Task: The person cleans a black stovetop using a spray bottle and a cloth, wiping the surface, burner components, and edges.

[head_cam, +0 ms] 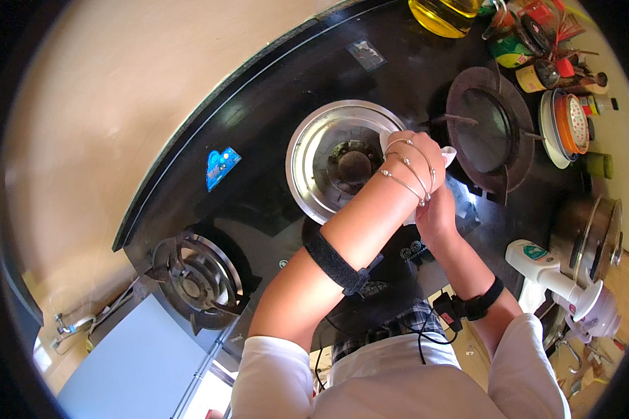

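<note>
Both hands meet at the right rim of a round stainless steel burner drip pan (308, 194) on a black glass gas stove (262, 162). My left hand (415, 152), with several thin bangles at the wrist, is curled over a white cloth or tissue (448, 155), whose edges stick out on both sides. Close beneath the left wrist is my right hand (436, 207); its fingers are mostly hidden behind the left hand, and what they hold cannot be seen. Inside the pan shows a dark burner cap (353, 166). Black straps sit on both forearms.
A removed-looking dark pan support (453, 125) lies right of the hands. Another burner (191, 285) is at lower left. Along the right stand an oil bottle (445, 18), condiment jars (537, 76), stacked bowls (561, 128), a lidded pot (582, 235) and a white spray bottle (542, 267).
</note>
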The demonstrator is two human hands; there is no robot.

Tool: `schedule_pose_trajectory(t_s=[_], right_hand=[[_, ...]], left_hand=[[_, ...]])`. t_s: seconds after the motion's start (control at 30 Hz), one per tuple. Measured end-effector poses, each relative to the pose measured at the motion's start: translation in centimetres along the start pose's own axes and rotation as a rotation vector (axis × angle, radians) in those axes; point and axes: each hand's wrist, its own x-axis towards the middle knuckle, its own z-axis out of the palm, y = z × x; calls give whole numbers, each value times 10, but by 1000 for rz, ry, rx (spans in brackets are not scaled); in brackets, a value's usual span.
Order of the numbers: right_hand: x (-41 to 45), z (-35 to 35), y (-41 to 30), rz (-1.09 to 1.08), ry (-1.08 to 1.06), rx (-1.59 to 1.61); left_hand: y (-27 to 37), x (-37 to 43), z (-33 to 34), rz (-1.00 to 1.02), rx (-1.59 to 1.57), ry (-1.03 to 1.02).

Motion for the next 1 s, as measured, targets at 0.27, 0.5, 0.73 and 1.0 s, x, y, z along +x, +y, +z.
schedule_pose_trajectory(t_s=[0.27, 0.5, 0.73, 1.0], right_hand=[[-32, -49, -9, 39, -312, -6], [-75, -46, -43, -62, -393, -463], [-74, -54, -70, 207, -415, -176], [-62, -51, -76, 321, -365, -236]], left_hand=[[7, -43, 15, 110, -246, 170], [-28, -80, -7, 214, -786, 54], [-81, -140, -2, -68, -1712, 22], [-98, -190, 14, -102, -1808, 146]])
